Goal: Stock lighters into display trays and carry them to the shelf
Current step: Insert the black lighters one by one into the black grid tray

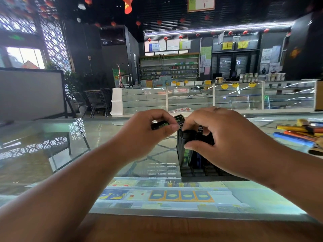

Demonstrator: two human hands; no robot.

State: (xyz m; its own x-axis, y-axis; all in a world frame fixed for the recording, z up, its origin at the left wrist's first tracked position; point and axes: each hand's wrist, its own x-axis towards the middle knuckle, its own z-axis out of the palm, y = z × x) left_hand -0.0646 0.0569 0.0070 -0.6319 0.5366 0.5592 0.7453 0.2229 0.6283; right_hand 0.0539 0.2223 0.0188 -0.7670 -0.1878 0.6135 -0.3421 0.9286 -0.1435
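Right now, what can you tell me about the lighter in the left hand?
The lighter is a slim black stick with green print, plastic by its look. It lies nearly level in the air above the glass counter, its right end raised a little. The left hand pinches its middle between thumb and fingers. Its raised end sits beside the right hand, which grips standing lighters in the tray.

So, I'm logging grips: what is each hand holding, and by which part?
The left hand pinches a green-printed black lighter near its middle. The right hand grips the upper ends of standing lighters in the black display tray.
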